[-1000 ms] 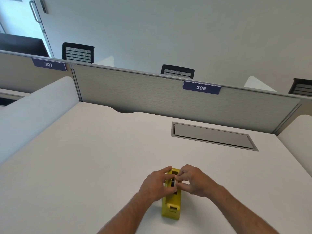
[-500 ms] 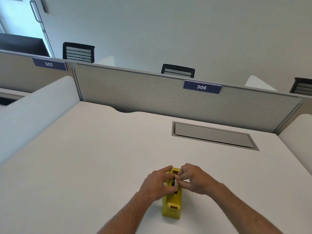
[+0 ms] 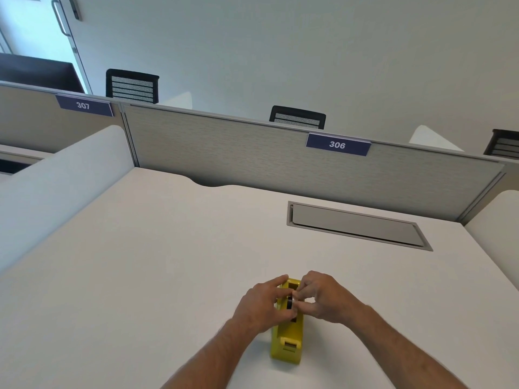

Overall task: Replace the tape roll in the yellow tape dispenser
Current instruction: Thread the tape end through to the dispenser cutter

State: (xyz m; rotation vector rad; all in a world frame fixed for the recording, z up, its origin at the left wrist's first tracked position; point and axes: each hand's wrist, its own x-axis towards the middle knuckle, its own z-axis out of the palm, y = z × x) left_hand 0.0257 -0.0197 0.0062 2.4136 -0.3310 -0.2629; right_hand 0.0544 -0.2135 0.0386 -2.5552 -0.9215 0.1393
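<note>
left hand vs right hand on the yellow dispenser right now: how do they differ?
The left hand wraps the yellow tape dispenser from its left side, index finger stretched along the top edge; the right hand comes from the right with fingers curled into a pinch. The left hand covers more of the body, while the right hand works only at the roll in the slot. Both meet over the dispenser's far half, which stands on the desk.

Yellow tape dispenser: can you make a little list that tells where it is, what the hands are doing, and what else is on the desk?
dispenser: yellow tape dispenser standing on white desk
left hand: grips dispenser's side
right hand: fingers pinched at the roll slot
tape roll: dark, mostly hidden
also on desk: grey cable hatch
behind: partition, label 306
</note>
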